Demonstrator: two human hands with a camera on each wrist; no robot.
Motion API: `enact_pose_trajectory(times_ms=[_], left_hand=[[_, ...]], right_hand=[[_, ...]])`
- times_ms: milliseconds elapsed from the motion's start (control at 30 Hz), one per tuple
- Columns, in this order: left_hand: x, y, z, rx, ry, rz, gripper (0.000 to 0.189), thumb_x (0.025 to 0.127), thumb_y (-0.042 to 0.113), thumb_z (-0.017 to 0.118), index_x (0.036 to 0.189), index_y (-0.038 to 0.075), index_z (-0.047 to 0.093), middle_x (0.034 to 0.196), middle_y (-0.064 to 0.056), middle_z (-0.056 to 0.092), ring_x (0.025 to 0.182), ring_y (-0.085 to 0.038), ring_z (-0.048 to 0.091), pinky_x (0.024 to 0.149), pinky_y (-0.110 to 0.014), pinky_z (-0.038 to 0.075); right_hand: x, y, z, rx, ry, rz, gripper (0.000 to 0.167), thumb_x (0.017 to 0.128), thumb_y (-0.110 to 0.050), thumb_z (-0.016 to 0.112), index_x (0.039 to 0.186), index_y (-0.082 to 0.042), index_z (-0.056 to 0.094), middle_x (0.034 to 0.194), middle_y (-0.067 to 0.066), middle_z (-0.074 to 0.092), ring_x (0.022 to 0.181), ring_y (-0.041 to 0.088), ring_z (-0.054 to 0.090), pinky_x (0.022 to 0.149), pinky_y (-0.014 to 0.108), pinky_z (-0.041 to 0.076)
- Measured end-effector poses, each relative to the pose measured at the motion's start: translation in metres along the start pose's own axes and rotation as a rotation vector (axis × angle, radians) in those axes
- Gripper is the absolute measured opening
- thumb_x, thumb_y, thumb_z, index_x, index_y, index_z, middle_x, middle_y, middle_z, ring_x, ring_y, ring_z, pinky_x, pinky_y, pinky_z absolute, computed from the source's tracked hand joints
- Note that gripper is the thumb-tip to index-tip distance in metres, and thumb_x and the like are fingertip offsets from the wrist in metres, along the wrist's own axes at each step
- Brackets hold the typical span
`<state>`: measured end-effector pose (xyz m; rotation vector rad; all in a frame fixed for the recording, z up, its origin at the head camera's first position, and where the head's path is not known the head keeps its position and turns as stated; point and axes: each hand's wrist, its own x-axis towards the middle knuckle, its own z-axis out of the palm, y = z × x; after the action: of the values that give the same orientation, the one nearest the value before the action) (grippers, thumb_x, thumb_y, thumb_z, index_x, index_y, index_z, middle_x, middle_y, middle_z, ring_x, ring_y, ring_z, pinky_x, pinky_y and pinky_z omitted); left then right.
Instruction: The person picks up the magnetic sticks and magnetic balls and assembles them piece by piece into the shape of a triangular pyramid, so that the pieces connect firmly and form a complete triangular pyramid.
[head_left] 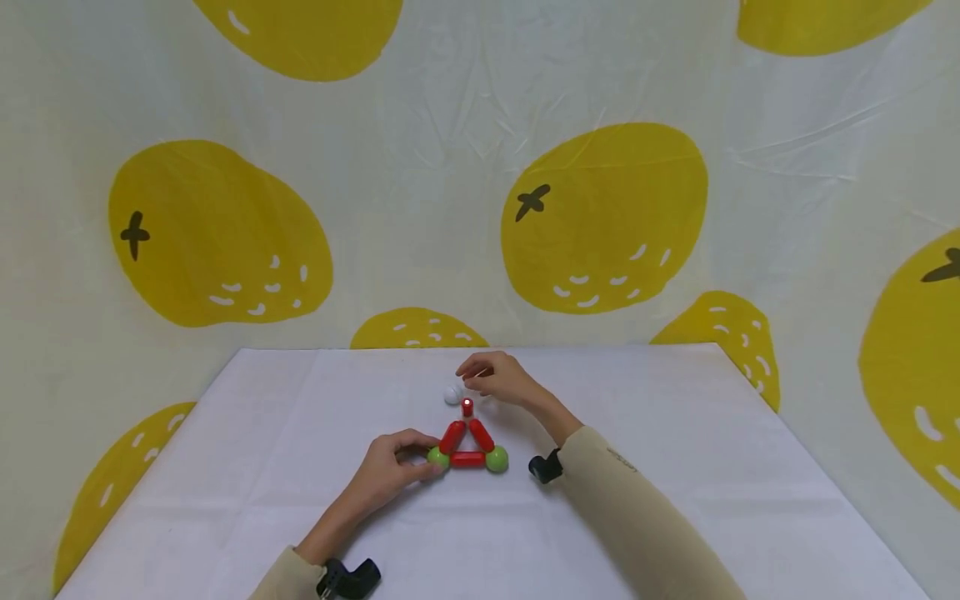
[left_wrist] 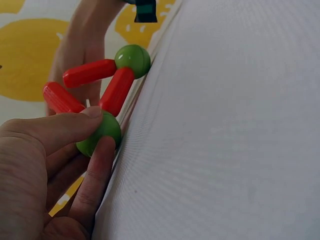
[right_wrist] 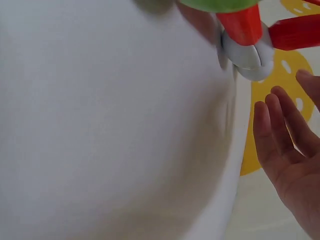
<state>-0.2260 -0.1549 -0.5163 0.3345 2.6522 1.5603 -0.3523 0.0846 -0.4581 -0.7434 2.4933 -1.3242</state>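
My left hand (head_left: 390,467) pinches a green ball (left_wrist: 111,128) between thumb and fingers, at the left corner of a small toy frame on the table. A red rod (head_left: 468,459) links it to a second green ball (head_left: 497,459) on the right. From the two balls, a left red rod (head_left: 452,436) and a right red rod (head_left: 482,434) slant towards each other. Just beyond them a short red piece (head_left: 467,407) shows its end. My right hand (head_left: 501,380) hovers behind the frame, fingers loosely bent, nothing between them. Close by its fingertips is a white ball (head_left: 452,395).
A white cloth (head_left: 300,475) covers the table. Behind it hangs a pale curtain (head_left: 420,208) printed with large yellow fruits. Dark wrist devices sit at the left cuff (head_left: 348,578) and the right cuff (head_left: 546,467).
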Motion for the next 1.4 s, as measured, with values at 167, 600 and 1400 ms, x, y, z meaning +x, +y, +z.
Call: enact_pose_trajectory(times_ms=[167, 600, 1400], left_hand=[[0.001, -0.001, 0.002, -0.011, -0.003, 0.018, 0.027, 0.084, 0.028, 0.085, 0.111, 0.023, 0.079, 0.107, 0.006, 0.077, 0.102, -0.012, 0.067, 0.091, -0.025, 0.054], [0.0, 0.0, 0.0, -0.025, 0.0, 0.039, 0.026, 0.083, 0.028, 0.087, 0.108, 0.024, 0.08, 0.105, 0.006, 0.077, 0.1, -0.012, 0.068, 0.089, -0.025, 0.053], [-0.001, -0.003, 0.001, -0.029, 0.002, 0.044, 0.028, 0.082, 0.027, 0.088, 0.108, 0.02, 0.079, 0.103, 0.003, 0.078, 0.095, -0.009, 0.068, 0.079, -0.021, 0.054]], right_hand=[[0.006, -0.001, 0.003, -0.057, -0.09, -0.005, 0.025, 0.1, -0.016, 0.065, 0.122, -0.01, 0.075, 0.124, 0.009, 0.074, 0.103, 0.021, 0.069, 0.085, 0.029, 0.058], [0.013, 0.005, 0.01, -0.07, -0.058, 0.016, 0.021, 0.095, -0.011, 0.069, 0.115, -0.009, 0.076, 0.116, 0.009, 0.077, 0.096, 0.02, 0.068, 0.078, 0.028, 0.058], [0.013, 0.007, 0.022, -0.058, 0.004, 0.085, 0.025, 0.095, -0.014, 0.073, 0.119, -0.011, 0.069, 0.117, 0.014, 0.074, 0.095, 0.021, 0.066, 0.075, 0.03, 0.058]])
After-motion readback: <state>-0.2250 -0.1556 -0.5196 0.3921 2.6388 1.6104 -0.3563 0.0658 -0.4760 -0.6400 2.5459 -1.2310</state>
